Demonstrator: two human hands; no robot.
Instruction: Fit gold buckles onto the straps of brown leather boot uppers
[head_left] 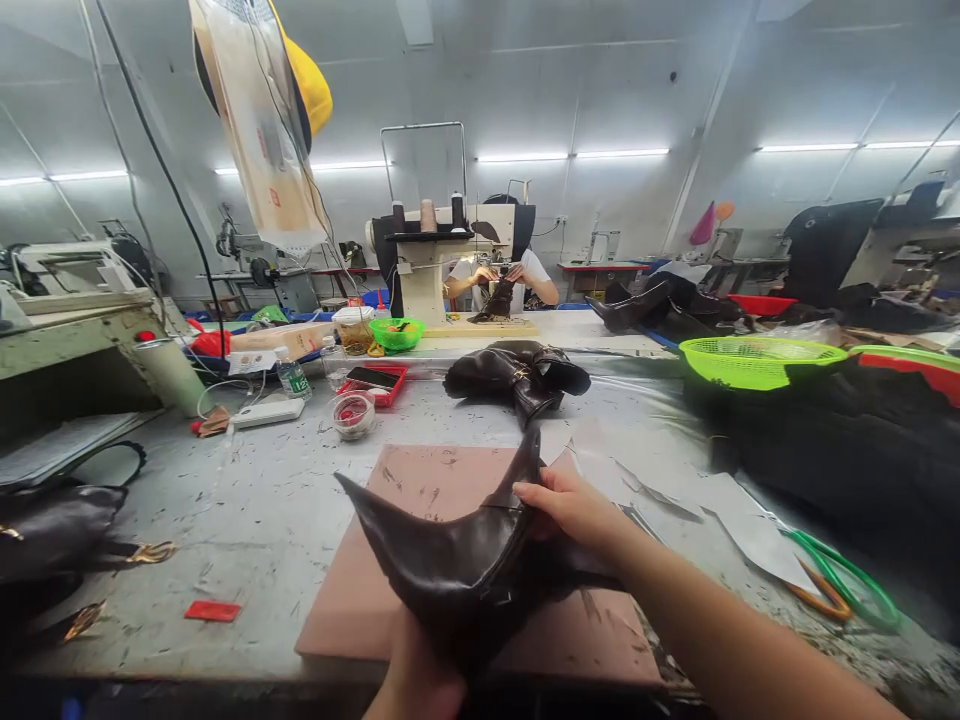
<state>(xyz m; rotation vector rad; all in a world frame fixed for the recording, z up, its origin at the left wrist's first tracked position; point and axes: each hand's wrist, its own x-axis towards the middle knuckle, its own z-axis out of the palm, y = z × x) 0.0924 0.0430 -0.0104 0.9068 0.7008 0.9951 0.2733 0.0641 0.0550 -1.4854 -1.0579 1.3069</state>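
Observation:
A dark brown leather boot upper [442, 550], curved and pointed at both raised ends, is held over a pinkish board [337, 610]. My right hand [566, 505] grips its right part, thumb on the outside and the other fingers partly behind the leather. From below, my left hand [424, 665] holds the lower edge; most of its fingers are hidden under the leather. Just beyond the board lie more dark leather boot uppers [495, 375] with gold-coloured buckles.
Scissors with green and orange handles [847, 585] and white paper pieces [750, 530] lie at right, beside black material [840, 480] and a lime basket [765, 360]. Leather pieces [52, 530] and a red strip [212, 611] are at left. Across the bench, another person's hands [499, 273] work at a sewing machine [427, 260].

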